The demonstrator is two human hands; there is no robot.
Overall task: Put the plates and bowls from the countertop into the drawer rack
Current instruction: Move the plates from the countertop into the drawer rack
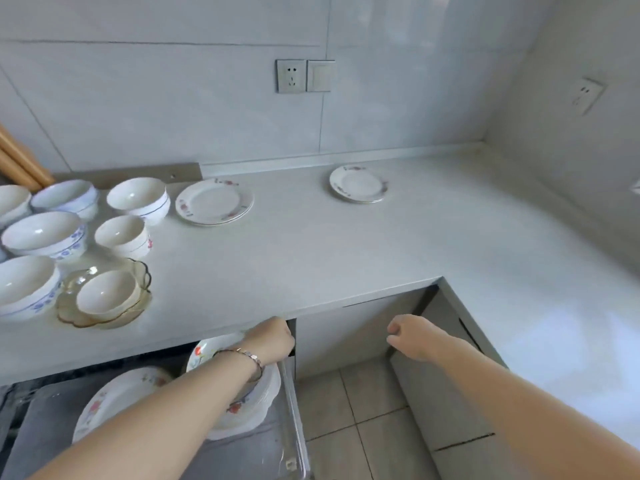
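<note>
Countertop point(311, 258): bowls point(45, 233), glass dish point(138, 271), two-plate stack point(214, 201), second stack point(358, 184) well apart. Drawer rack point(294, 410): plates point(117, 393) under the left forearm. Left hand point(273, 337) curled, grasp unclear; right hand point(412, 336) loosely curled, empty.

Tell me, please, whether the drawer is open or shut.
Open. The drawer is pulled out past the countertop edge, and the plates inside it are in plain view.

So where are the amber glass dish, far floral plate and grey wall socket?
Scalloped amber glass dish point(140, 270): head view, right rim.
Far white floral plate point(358, 184): head view, bare centre.
Grey wall socket point(291, 76): head view, faceplate middle.
</note>
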